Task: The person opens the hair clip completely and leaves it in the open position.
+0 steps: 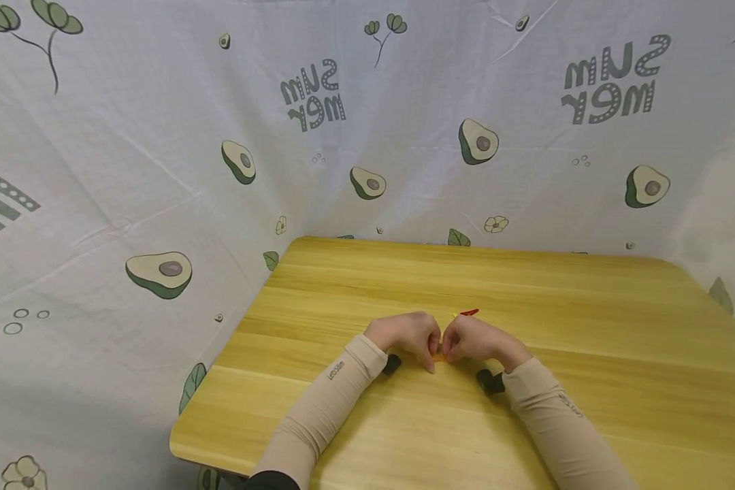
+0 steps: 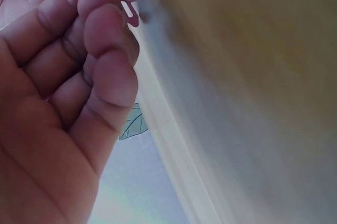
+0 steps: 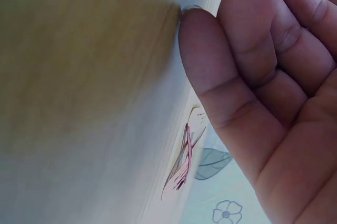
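Over the middle of the table, both hands meet fingertip to fingertip around a small flat orange piece [image 1: 439, 357], mostly covered by fingers. My left hand [image 1: 413, 335] pinches its left side, while my right hand [image 1: 473, 338] pinches the right side. Just beyond the right hand lies a thin red piece [image 1: 469, 312], shaped like a snap hair clip, with a bit of yellow [image 1: 455, 315] beside it. In the right wrist view the red piece [image 3: 184, 166] has crossing strips. A slotted reddish piece [image 2: 132, 16] peeks past the fingers in the left wrist view.
The wooden table [image 1: 367, 286] has rounded corners and stands against a white curtain [image 1: 416, 184] printed with avocados. Black wrist cameras hang under the left [image 1: 391, 364] and right [image 1: 491, 382] wrists, just above the tabletop.
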Motion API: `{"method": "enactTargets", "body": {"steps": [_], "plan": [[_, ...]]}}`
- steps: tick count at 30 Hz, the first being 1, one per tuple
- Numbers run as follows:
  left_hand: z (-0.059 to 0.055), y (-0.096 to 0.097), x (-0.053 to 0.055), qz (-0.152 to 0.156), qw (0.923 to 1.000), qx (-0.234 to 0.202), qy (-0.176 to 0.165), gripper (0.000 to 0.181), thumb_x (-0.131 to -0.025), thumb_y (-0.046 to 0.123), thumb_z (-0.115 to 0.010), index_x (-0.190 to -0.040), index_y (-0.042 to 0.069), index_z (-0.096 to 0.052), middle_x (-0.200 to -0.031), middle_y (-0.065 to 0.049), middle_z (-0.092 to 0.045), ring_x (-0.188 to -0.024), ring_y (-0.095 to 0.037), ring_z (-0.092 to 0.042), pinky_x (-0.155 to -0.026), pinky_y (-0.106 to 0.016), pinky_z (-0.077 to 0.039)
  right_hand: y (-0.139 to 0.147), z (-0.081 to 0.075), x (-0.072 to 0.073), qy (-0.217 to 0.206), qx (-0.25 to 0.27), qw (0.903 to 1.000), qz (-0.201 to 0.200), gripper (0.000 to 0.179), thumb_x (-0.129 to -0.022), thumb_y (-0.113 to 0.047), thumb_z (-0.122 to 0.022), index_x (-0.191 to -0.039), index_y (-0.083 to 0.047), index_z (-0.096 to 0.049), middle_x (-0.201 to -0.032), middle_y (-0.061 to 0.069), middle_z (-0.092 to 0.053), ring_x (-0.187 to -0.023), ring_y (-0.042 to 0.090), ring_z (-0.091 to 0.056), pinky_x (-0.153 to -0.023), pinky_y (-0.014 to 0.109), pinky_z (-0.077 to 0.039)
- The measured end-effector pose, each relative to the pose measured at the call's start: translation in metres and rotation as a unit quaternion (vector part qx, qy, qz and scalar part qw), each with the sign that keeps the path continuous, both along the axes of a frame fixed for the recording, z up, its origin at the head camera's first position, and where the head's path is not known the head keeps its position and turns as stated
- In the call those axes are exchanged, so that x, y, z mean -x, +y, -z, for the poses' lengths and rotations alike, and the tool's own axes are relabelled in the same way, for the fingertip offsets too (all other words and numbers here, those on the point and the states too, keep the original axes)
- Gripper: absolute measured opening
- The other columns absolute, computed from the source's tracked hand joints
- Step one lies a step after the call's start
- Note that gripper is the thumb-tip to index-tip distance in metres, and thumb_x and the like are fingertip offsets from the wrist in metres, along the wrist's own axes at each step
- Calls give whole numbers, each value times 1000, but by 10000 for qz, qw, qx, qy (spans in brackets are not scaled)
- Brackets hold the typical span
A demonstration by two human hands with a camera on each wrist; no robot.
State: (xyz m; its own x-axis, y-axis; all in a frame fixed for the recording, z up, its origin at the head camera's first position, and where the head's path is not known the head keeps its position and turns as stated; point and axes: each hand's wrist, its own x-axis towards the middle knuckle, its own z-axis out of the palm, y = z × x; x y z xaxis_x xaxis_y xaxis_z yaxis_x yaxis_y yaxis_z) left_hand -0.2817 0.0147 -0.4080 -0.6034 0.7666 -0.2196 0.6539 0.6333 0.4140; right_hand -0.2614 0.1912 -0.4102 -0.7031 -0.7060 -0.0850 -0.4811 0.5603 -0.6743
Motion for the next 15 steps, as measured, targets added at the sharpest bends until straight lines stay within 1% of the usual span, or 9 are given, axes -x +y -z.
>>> {"method": "enactTargets", "body": {"steps": [2, 6, 8, 9, 15], "plan": [[0, 0, 0, 5, 10000, 4, 24, 24, -60, 25, -82, -66, 18, -60, -62, 9, -56, -53, -2, -45, -48, -16, -40, 1, 1, 0, 70, 71, 9999, -95, 12, -70, 6, -62, -70, -5, -64, -62, -5, -55, -49, 2, -39, -46, 19, -35], [2, 1, 0, -2, 10000, 37, 36, 24, -60, 26, -82, -66, 18, -60, -63, 9, -56, -54, -2, -46, -48, -16, -40, 1, 3, 0, 47, 84, 9999, -121, 13, -69, 6, -61, -71, -6, -64, -62, -7, -55, -49, 1, -37, -46, 19, -35], [3, 1, 1, 1, 10000, 63, 57, 24, -60, 26, -81, -66, 18, -60, -63, 9, -56, -54, -2, -46, -48, -16, -40, 1, 3, 0, 8, 32, 10000, -92, 12, -69, 6, -62, -72, -5, -65, -63, -5, -56, -50, 2, -37, -46, 19, -35], [4, 1, 1, -2, 10000, 70, 64, 24, -60, 26, -81, -66, 18, -59, -63, 9, -56, -54, -2, -46, -48, -16, -40, 0, 2, -1, -64, -13, 10000, -9, 12, -69, 6, -62, -72, -5, -65, -63, -5, -56, -50, 3, -37, -47, 19, -35], [3, 0, 0, 2, 9999, 85, 138, 23, -60, 26, -81, -65, 18, -60, -62, 9, -56, -52, -2, -45, -47, -16, -40, -1, 0, -3, -101, -77, 9999, 50, 11, -69, 6, -64, -72, -4, -65, -63, 1, -57, -50, 5, -39, -47, 19, -35]]}}
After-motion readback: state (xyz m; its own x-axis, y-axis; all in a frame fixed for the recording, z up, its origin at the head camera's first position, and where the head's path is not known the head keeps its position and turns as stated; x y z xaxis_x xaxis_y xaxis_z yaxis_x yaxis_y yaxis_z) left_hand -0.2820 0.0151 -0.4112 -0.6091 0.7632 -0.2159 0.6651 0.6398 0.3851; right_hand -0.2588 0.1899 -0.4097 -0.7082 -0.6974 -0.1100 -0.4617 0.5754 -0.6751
